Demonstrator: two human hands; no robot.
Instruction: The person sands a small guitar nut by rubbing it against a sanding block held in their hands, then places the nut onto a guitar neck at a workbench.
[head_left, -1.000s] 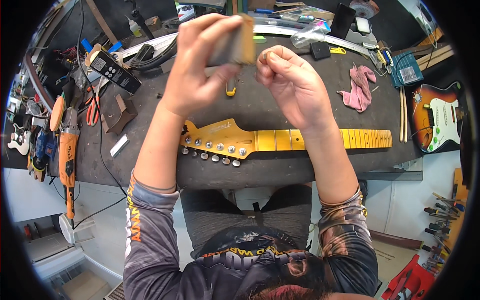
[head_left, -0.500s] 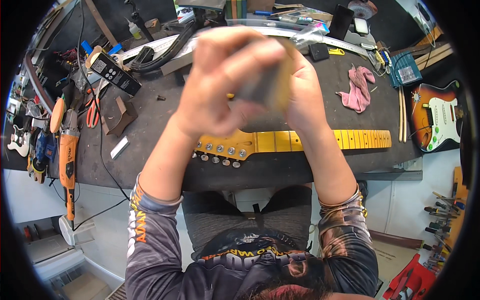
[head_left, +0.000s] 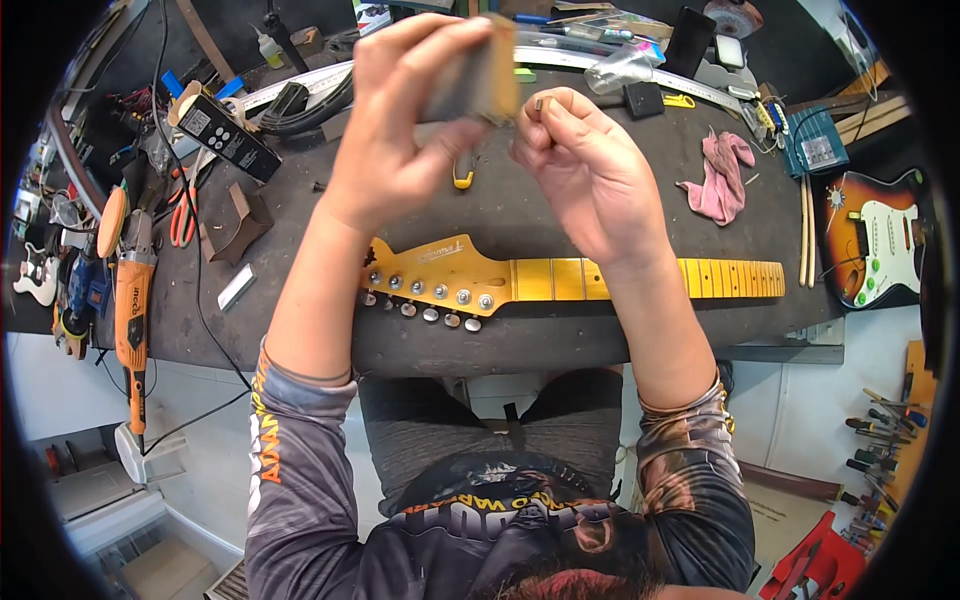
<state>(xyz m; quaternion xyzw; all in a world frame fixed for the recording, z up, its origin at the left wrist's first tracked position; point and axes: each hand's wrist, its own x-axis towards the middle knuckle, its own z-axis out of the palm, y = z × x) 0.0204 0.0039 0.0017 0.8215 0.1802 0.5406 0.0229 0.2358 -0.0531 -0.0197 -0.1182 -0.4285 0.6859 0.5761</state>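
My left hand [head_left: 395,120] is raised over the bench, its fingers wrapped around a grey block with a yellowish side [head_left: 503,70]. Motion blurs the block, so its exact kind is unclear. To its right, my right hand [head_left: 590,165] pinches a small dark piece [head_left: 539,103] between thumb and forefinger. The two hands are apart. Below them a yellow maple guitar neck [head_left: 555,280] lies across the bench near its front edge. Its headstock [head_left: 432,268], with metal tuners, points left. My right wrist hides part of the fretboard.
An orange angle grinder [head_left: 133,310] hangs at the left edge near a black cable. A small yellow-ended tool [head_left: 463,180] lies between my forearms. Toward the right are a pink cloth [head_left: 720,180] and a sunburst guitar body [head_left: 875,238]. A black box [head_left: 228,138] stands back left.
My hands have separated: the left moved up and left with the block, uncovering the small piece in my right fingertips. More of the headstock now shows.
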